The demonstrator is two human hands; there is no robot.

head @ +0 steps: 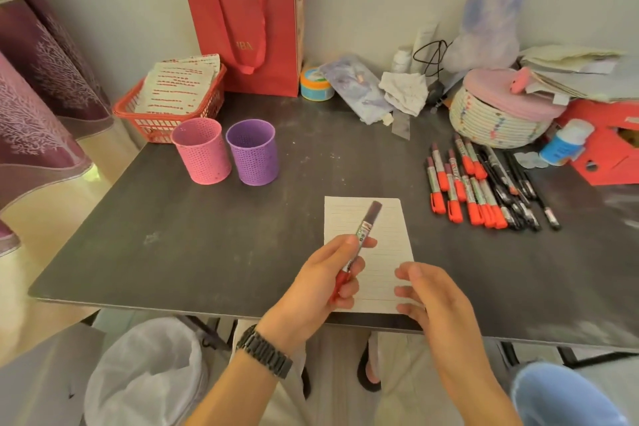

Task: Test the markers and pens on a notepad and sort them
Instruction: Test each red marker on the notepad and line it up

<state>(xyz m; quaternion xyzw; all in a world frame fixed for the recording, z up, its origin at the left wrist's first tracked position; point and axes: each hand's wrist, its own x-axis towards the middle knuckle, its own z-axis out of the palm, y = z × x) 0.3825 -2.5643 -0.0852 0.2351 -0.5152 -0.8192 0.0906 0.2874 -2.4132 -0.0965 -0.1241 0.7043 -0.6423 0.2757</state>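
Here the left hand [323,275] grips a marker [367,221] over the notepad [389,242].

The dark grey worktop [207,235] is matt, scuffed with pale dusty smears. The white lined notepad sheet [380,218] on it is plain matt paper. Behind and left of the notepad, the pink perforated cup [202,156], the purple perforated cup [254,154] and the red lattice basket [166,121] are smooth plastic. The tall red gift bag [249,28] is stiff paper with ribbon handles. Right of the notepad, the heap of orange-capped markers [463,183] shows glossy plastic, and the round coiled-rope basket [494,121] behind them looks rough. Over the notepad, the red-capped marker [368,221] in the grip of the left hand [321,280] has a shiny printed barrel.
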